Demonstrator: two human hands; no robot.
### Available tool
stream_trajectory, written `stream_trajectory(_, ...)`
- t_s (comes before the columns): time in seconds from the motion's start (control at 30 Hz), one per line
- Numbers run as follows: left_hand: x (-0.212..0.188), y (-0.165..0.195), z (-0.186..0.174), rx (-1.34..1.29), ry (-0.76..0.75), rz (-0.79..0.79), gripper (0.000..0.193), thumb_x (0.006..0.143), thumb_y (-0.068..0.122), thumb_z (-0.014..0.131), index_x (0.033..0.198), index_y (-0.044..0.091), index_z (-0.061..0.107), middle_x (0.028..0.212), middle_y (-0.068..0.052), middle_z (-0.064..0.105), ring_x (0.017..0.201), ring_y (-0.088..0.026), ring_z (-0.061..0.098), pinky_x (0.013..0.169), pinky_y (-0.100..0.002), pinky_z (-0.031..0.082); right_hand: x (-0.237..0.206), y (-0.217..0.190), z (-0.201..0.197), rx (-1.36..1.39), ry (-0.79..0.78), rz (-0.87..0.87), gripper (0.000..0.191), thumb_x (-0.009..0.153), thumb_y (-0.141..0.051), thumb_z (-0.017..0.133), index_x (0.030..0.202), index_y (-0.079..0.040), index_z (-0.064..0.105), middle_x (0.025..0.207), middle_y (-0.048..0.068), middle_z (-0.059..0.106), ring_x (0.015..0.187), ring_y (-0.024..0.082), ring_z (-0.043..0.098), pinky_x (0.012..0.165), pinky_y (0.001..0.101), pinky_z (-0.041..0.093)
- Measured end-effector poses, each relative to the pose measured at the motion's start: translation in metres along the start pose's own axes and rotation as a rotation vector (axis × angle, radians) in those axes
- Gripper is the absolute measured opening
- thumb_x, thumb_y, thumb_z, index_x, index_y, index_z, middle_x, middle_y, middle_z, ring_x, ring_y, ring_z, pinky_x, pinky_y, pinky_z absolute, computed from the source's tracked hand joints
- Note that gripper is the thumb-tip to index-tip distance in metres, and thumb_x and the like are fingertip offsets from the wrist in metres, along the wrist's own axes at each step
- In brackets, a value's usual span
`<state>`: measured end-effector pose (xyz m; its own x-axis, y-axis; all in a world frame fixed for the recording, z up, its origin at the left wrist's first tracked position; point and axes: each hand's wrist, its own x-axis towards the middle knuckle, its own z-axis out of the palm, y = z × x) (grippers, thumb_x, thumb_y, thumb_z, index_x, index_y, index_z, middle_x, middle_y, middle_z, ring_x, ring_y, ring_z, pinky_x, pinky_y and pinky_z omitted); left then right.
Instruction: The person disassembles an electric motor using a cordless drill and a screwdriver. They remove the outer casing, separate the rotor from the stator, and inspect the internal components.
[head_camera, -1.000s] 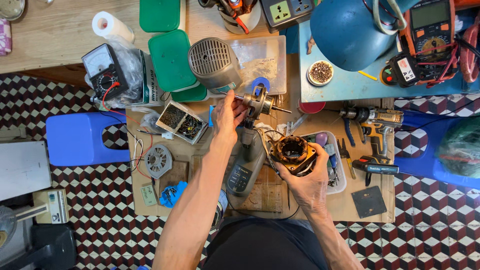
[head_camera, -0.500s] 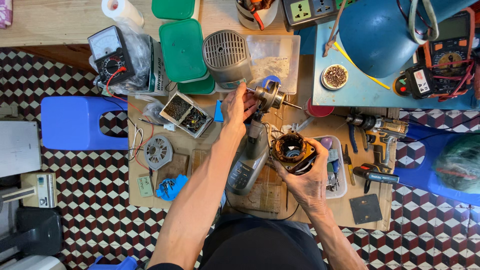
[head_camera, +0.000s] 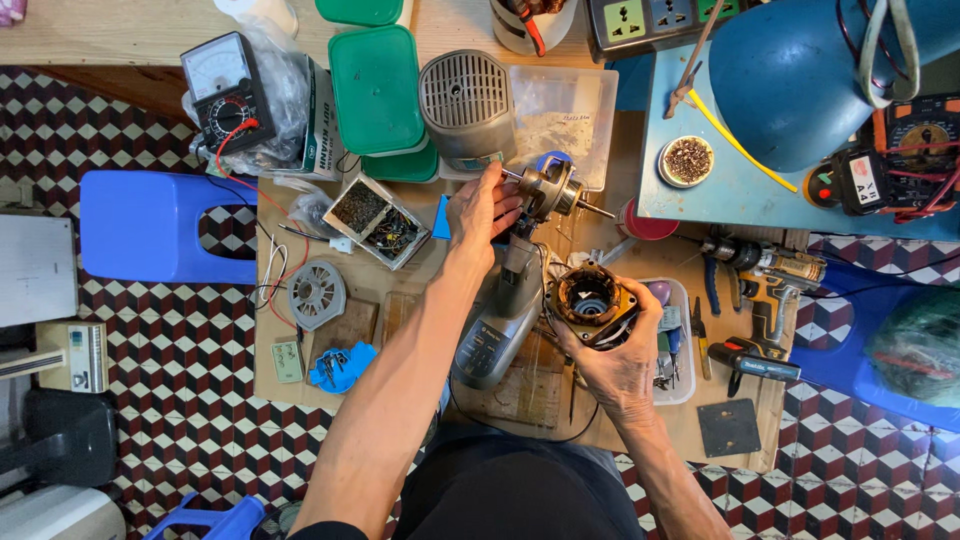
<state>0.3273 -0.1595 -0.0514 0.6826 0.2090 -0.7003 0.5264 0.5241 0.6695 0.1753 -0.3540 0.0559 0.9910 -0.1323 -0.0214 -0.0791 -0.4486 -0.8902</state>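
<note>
Still left hand (head_camera: 483, 207) pinching rotor (head_camera: 552, 190) — right hand (head_camera: 615, 362) clasping stator (head_camera: 588, 298), unchanged.

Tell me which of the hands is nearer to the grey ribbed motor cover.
Left. The left hand grips the rotor shaft just below the grey ribbed motor cover. The right hand is farther down, holding the copper-wound stator.
</note>
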Motion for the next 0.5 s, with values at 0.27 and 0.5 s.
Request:
stream_trajectory(0.27, -0.073, 0.004, -0.026, 0.172, 0.079, 0.177, 0.051, 0.089, 0.045, 0.072, 0.119, 0.003, 0.067, 0.104, -0.011, 0.076, 0.087, -0.016, 0.072, 0.077, -0.03, 0.06, 0.002, 0.011, 0.001, 0.257, -0.038, 0.221, 0.085, 0.074, -0.014, 0.089, 0.14, -0.003, 0.037, 0.129, 0.012, 0.056, 0.119, 0.019, 0.062, 0.102, 0.0306, 0.053)
stream_trajectory(0.5, -0.144, -0.018, -0.047, 0.216, 0.022, 0.176, 0.043, 0.093, 0.038, 0.069, 0.117, 0.002, 0.068, 0.103, -0.008, 0.076, 0.088, -0.013, 0.071, 0.079, -0.027, 0.059, 0.004, 0.015, -0.001, 0.265, -0.03, 0.24, 0.079, 0.077, -0.015, 0.088, 0.139, -0.003, 0.041, 0.124, 0.012, 0.059, 0.115, 0.019, 0.063, 0.098, 0.0299, 0.053)
